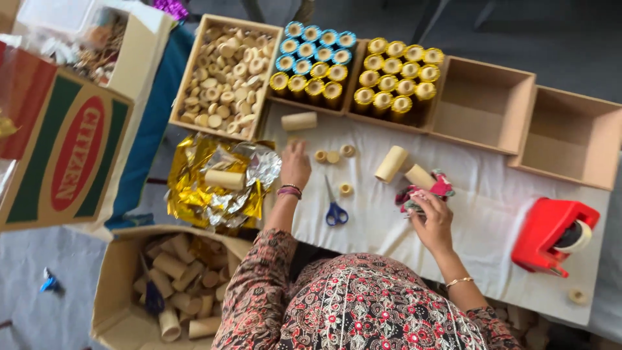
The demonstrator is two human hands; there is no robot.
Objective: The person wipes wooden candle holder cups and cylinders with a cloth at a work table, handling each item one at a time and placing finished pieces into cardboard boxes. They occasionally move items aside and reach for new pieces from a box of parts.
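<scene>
My left hand (pixel 295 164) rests palm down on the white cloth-covered table (pixel 492 214), fingers reaching toward small wooden discs (pixel 332 156) and a cardboard tube (pixel 299 121). My right hand (pixel 433 218) holds a bundle of red and multicoloured strips (pixel 424 190) beside two plain cardboard tubes (pixel 391 163). Blue-handled scissors (pixel 335 209) lie between my hands. One more disc (pixel 346 189) sits near the scissors.
Boxes line the far edge: wooden discs (pixel 223 74), blue- and gold-wrapped tubes (pixel 314 61), gold-wrapped tubes (pixel 395 74), two hollow ones (pixel 483 104). A red tape dispenser (pixel 551 236) stands right. Gold and silver foil (pixel 214 185) lies left. A carton of tubes (pixel 172 285) sits below.
</scene>
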